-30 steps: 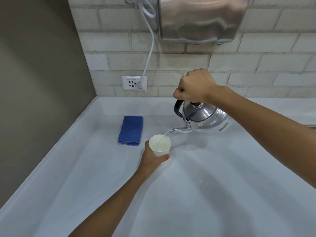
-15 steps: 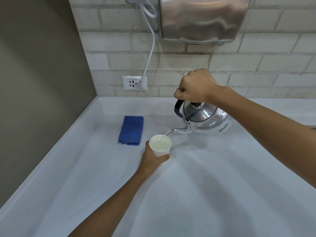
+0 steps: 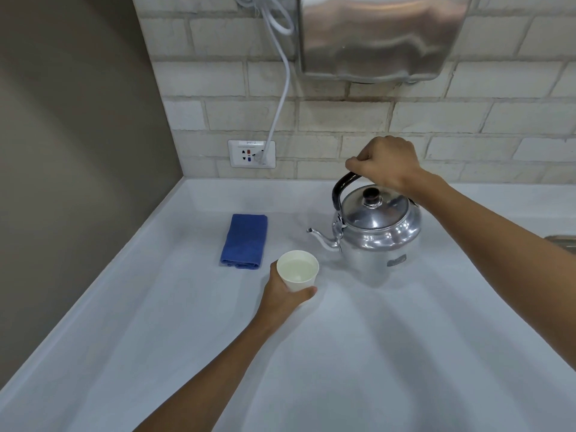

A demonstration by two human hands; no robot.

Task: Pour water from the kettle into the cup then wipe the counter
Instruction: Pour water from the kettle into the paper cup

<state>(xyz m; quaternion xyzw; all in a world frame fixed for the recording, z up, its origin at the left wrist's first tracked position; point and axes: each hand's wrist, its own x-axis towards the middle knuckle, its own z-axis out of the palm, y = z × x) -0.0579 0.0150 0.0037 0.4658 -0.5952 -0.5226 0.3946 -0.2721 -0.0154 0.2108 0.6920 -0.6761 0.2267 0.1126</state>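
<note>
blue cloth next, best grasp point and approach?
Take the blue cloth at its near short edge, where the folded layers stack, pinching from above. It lies flat on the counter, left of the cup, so the left hand is probably nearest once it lets go.

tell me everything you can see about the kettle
The kettle looks like shiny polished metal, round-bodied, with a domed lid topped by a dark knob, a thin curved spout pointing left toward the cup, and a black arched handle. A small label sits low on its side. It is upright and seems to rest on the white counter. The right hand has a closed grip on the handle.
</note>
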